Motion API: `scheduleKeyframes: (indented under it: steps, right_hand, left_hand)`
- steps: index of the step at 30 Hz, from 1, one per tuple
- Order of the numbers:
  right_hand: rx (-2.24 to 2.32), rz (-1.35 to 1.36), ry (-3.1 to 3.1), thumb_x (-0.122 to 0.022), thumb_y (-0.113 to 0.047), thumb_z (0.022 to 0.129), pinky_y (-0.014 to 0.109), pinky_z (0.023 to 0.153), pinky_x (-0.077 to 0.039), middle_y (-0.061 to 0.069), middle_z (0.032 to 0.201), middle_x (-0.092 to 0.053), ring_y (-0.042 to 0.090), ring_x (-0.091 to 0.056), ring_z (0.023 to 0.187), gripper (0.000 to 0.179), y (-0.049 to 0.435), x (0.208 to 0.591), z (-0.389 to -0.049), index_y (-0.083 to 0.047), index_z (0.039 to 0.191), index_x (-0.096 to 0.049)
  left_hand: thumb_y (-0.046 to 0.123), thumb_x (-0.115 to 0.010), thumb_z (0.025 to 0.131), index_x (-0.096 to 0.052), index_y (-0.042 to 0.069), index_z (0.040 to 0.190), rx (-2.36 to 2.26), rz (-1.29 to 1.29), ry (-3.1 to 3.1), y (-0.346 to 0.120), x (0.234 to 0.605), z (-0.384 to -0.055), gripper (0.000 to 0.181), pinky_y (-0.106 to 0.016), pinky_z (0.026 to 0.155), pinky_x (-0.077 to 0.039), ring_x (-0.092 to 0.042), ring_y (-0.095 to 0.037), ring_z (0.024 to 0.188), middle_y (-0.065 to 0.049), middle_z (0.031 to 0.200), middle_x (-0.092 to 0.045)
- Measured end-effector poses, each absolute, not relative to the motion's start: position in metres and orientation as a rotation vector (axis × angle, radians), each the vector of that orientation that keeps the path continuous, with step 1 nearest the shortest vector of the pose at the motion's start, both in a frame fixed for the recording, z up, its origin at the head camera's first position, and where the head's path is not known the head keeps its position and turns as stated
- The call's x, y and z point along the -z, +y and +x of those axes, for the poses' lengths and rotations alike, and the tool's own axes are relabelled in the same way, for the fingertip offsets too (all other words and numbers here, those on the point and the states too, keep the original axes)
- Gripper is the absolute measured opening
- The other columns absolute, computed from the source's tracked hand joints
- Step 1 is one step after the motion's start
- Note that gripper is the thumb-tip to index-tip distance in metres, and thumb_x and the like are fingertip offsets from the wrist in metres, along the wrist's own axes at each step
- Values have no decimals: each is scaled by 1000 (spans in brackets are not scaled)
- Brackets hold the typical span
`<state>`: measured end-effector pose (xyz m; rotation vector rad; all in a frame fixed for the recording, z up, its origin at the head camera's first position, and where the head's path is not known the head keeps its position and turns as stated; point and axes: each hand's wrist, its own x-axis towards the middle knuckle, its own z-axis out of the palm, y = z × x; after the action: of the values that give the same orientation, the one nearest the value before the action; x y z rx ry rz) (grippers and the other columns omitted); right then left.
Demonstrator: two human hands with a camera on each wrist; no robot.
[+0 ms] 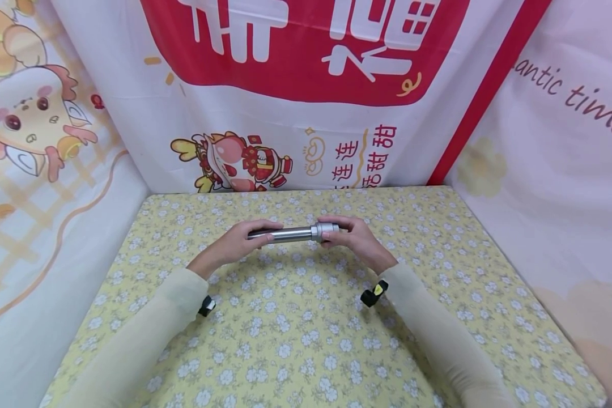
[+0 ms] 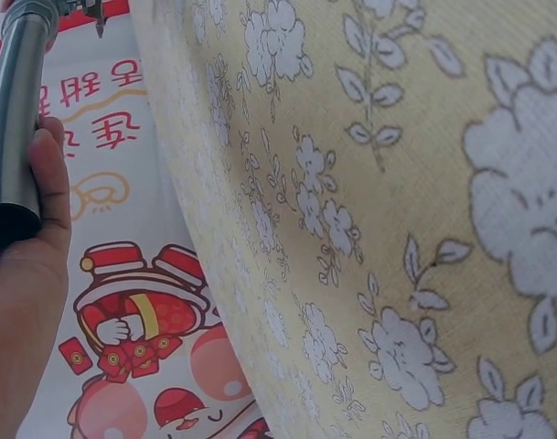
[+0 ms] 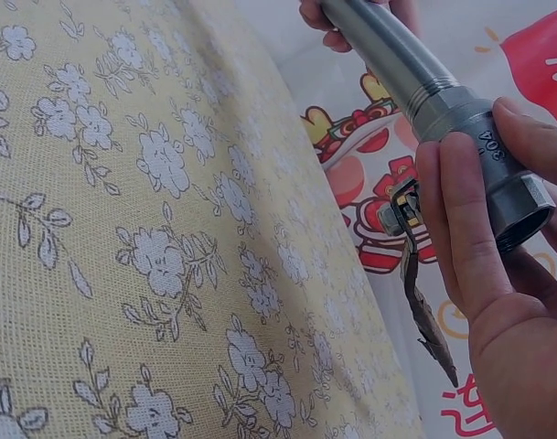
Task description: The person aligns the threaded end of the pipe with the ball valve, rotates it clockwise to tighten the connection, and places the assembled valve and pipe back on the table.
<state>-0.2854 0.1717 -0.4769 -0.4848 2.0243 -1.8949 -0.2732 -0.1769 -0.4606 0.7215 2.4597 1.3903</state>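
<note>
My left hand [image 1: 239, 242] grips one end of a shiny steel pipe [image 1: 294, 234], held nearly level above the table. At the pipe's other end sits a ball valve [image 1: 327, 228], which my right hand [image 1: 361, 241] holds between thumb and fingers. In the right wrist view, the valve body [image 3: 463, 121] is stamped 304, and threads of the pipe [image 3: 428, 90] show just outside it. From the valve's stem hangs a flat lever handle [image 3: 421, 311], pointing away from the body. The left wrist view shows the pipe's dark end [image 2: 11, 222] resting by the palm.
A yellow flowered cloth [image 1: 285, 340] covers the table. Printed fabric hangs behind it [image 1: 296, 90] and along both sides. Black bands with small devices [image 1: 373, 294] are strapped at the wrists.
</note>
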Motion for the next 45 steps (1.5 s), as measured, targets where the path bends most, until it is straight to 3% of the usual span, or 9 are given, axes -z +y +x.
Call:
scheduleKeyframes:
  steps: [5, 11, 20, 28, 34, 38, 41, 45]
  right_hand:
    - [1891, -471, 2031, -82, -25, 101, 59, 114, -53, 14, 146, -63, 50, -72, 117, 58, 172, 477, -286, -9, 154, -63]
    - [1889, -473, 2036, -82, -25, 101, 55, 112, -55, 13, 146, -64, 47, -74, 115, 52, 173, 476, -285, -15, 150, -68]
    - [1888, -476, 2038, -82, -25, 102, 52, 111, -57, 13, 146, -63, 42, -75, 114, 47, 173, 477, -284, -20, 147, -71]
    - [1889, -468, 2037, -82, -25, 101, 55, 112, -56, 14, 146, -63, 39, -77, 112, 48, 172, 477, -285, -21, 147, -71]
    - [1887, -455, 2045, -83, -27, 100, 50, 110, -58, 13, 145, -64, 41, -76, 113, 48, 172, 476, -284, -22, 146, -71]
    - [1889, -459, 2041, -83, -26, 101, 49, 109, -58, 14, 146, -64, 41, -77, 112, 54, 171, 476, -284, -15, 151, -67]
    - [1895, -463, 2031, -82, -24, 101, 51, 108, -59, 15, 147, -64, 37, -78, 110, 60, 171, 477, -285, -7, 155, -62]
    - [1906, -461, 2023, -82, -23, 101, 51, 108, -59, 14, 147, -64, 30, -79, 108, 54, 170, 476, -283, -12, 152, -66]
  left_hand:
    - [32, -65, 112, -68, 27, 149, -1413, 733, 2436, -177, 462, -274, 38, -54, 95, -56, -68, -31, 113, -11, 153, -63]
    - [31, -68, 110, -67, 21, 151, -1416, 762, 2435, -176, 462, -271, 42, -46, 96, -58, -69, -25, 114, -13, 155, -63]
    - [17, -73, 107, -69, 19, 149, -1437, 773, 2439, -176, 462, -270, 42, -49, 96, -58, -68, -28, 115, -12, 152, -64]
    - [17, -77, 104, -70, 22, 147, -1417, 818, 2496, -176, 465, -271, 43, -50, 103, -56, -68, -30, 125, -9, 151, -65]
    - [15, -79, 102, -70, 17, 147, -1409, 849, 2522, -175, 466, -272, 46, -54, 105, -55, -67, -31, 127, -8, 149, -66]
    - [14, -79, 102, -70, 16, 147, -1395, 855, 2536, -175, 466, -272, 46, -55, 106, -55, -67, -31, 128, -8, 150, -66]
    - [17, -80, 102, -70, 17, 147, -1381, 848, 2550, -176, 466, -272, 46, -55, 107, -54, -67, -31, 129, -7, 150, -65]
    - [20, -82, 101, -71, 22, 146, -1341, 821, 2596, -176, 466, -272, 46, -55, 106, -55, -66, -30, 128, -7, 148, -66]
